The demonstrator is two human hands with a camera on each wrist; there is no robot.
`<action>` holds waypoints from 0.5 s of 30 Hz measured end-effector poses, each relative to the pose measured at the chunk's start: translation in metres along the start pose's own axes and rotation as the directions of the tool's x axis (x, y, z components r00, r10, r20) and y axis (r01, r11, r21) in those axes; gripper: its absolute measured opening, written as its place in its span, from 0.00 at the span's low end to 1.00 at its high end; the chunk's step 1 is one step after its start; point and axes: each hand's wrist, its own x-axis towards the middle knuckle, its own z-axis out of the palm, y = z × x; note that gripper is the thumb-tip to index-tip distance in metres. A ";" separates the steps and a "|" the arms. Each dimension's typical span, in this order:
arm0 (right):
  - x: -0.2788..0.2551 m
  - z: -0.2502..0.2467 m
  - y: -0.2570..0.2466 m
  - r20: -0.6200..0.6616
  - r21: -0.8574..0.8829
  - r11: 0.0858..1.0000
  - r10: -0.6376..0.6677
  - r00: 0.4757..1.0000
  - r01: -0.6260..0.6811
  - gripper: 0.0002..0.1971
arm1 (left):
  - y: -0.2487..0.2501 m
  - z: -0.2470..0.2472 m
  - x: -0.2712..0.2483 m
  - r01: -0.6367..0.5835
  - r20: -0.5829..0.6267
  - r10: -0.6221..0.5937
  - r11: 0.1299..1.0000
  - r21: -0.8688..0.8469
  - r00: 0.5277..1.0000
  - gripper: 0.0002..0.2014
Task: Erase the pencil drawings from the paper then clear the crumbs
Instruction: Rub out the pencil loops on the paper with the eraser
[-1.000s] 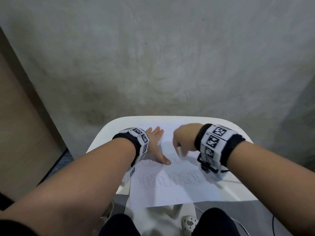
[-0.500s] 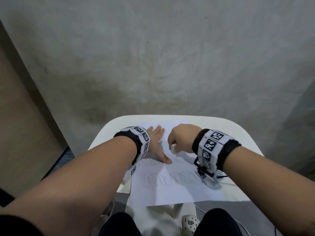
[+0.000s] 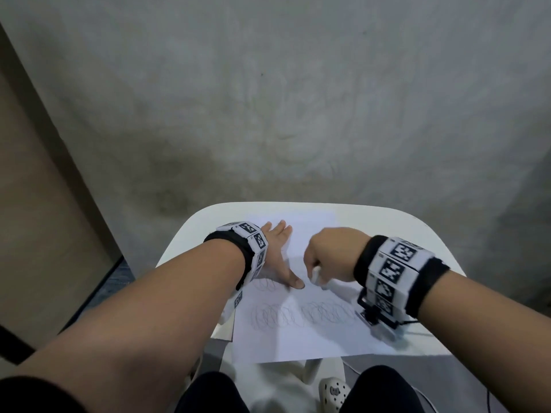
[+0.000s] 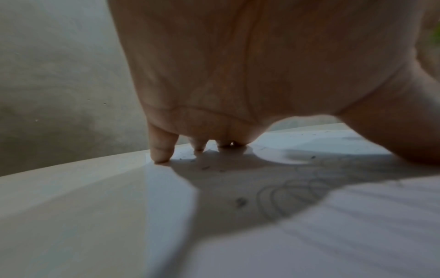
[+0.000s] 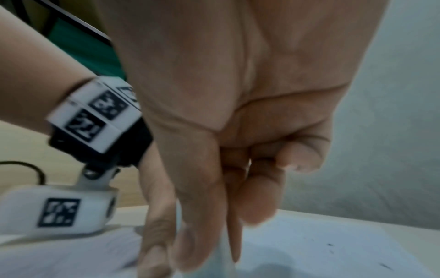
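Observation:
A white sheet of paper (image 3: 310, 338) lies on a small white table (image 3: 417, 234). Looping pencil scribbles (image 3: 301, 315) run across its lower half, and a fainter row (image 3: 268, 284) shows beside my left thumb. My left hand (image 3: 280, 254) lies flat on the paper's left side, fingers spread and pressing down (image 4: 161, 148). My right hand (image 3: 328, 257) pinches a white eraser (image 3: 315, 275) against the paper near the middle; the eraser (image 5: 221, 261) sits between thumb and fingers. Dark eraser crumbs (image 4: 204, 167) dot the upper part of the sheet (image 5: 331, 246).
The table stands close to a grey concrete wall (image 3: 298, 114). A beige panel (image 3: 35, 204) rises at the left. My knees and a white clog (image 3: 334, 391) are below the table's front edge. A thin cable (image 3: 417, 323) trails off the right wrist device.
My right hand with the eraser has shifted left then slightly back right over the upper row of scribbles. The left hand has stayed pressed in place.

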 end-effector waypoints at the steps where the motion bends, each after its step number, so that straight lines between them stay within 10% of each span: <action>1: -0.003 -0.001 0.001 0.046 -0.012 1.000 0.003 0.999 -0.003 0.07 | 0.000 0.000 0.000 0.001 0.006 -0.001 1.000 0.000 1.000 0.68; 8: 0.020 -0.012 -0.003 -0.110 0.040 0.999 0.001 0.994 0.003 0.07 | 0.001 0.000 -0.001 0.004 -0.002 -0.004 1.000 -0.005 1.000 0.67; 15: 0.001 -0.013 0.002 0.142 -0.029 1.000 0.002 0.990 0.002 0.07 | 0.002 -0.002 -0.004 0.009 0.017 -0.009 1.000 0.017 1.000 0.67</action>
